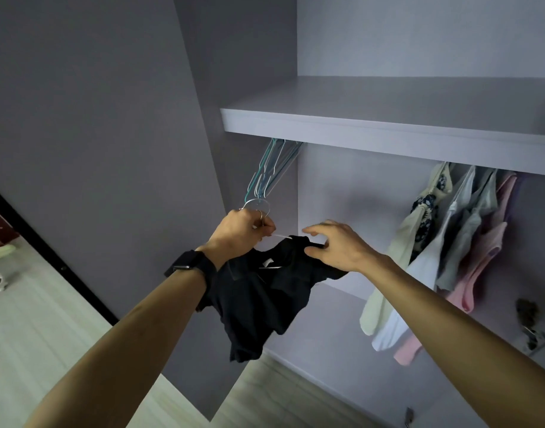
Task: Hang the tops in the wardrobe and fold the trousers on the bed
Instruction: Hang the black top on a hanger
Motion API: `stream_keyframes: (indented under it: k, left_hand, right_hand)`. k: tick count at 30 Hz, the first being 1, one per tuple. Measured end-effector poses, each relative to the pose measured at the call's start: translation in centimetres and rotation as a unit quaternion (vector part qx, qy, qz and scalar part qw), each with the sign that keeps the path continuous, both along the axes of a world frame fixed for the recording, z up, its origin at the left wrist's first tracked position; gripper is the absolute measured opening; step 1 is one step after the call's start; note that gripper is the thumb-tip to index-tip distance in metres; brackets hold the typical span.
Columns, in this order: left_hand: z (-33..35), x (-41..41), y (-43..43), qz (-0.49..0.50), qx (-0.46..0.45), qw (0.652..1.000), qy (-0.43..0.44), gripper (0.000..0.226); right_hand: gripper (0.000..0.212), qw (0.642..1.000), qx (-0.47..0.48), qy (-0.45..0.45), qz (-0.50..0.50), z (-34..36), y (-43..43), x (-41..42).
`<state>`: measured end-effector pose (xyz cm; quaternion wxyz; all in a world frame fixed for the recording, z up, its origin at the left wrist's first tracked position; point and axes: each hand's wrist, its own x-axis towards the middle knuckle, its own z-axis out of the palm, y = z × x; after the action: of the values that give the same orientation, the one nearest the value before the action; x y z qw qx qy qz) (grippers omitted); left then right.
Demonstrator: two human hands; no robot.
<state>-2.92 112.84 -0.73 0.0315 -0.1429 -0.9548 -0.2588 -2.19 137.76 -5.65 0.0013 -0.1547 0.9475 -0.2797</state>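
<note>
A black top point(258, 298) hangs from a thin wire hanger point(256, 206) in front of the open wardrobe. My left hand point(241, 231) grips the hanger just below its hook, and a dark watch is on that wrist. My right hand point(339, 247) pinches the top's right shoulder between thumb and fingers, where the fabric sits over the hanger's arm. The top's lower part droops below both wrists. No trousers or bed are in view.
Several empty wire hangers point(272, 169) hang under the wardrobe shelf point(388, 131) just above my left hand. Several tops point(444, 254) in cream, white, grey and pink hang at the right. The wardrobe's side panel point(110, 149) stands at the left, wooden floor below.
</note>
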Motion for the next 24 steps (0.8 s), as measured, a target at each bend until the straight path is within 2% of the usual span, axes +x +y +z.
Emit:
stream_keyframes:
  k: [3, 6, 13, 17, 21, 24]
  left_hand:
    - [0.6, -0.1, 0.7, -0.016, 0.013, 1.0, -0.006, 0.01]
    - [0.7, 0.0, 1.3, -0.025, 0.026, 0.999, -0.016, 0.01]
    - [-0.3, -1.8, 2.5, -0.06, 0.055, 0.996, -0.028, 0.011]
    - [-1.8, -4.2, 3.5, -0.083, 0.073, 0.993, -0.036, 0.009]
    - [-3.4, -6.9, 2.5, -0.102, -0.016, 0.991, -0.086, 0.048]
    - [-3.6, -9.3, 1.1, -0.117, -0.062, 0.991, -0.035, 0.049]
  right_hand:
    - [0.028, 0.998, 0.039, 0.043, 0.02, 0.0, 0.0, 0.5]
    - [0.025, 0.994, 0.062, 0.082, 0.023, 0.1, 0.2, 1.0]
    - [0.025, 0.996, 0.07, 0.047, 0.006, -0.7, 0.1, 1.9]
    - [0.017, 0.994, 0.059, 0.049, -0.075, -1.3, -0.4, 1.9]
    - [0.017, 0.981, 0.09, 0.027, -0.167, -1.6, -0.5, 2.2]
    - [0.023, 0.96, 0.126, 0.005, -0.248, -1.6, 0.0, 2.4]
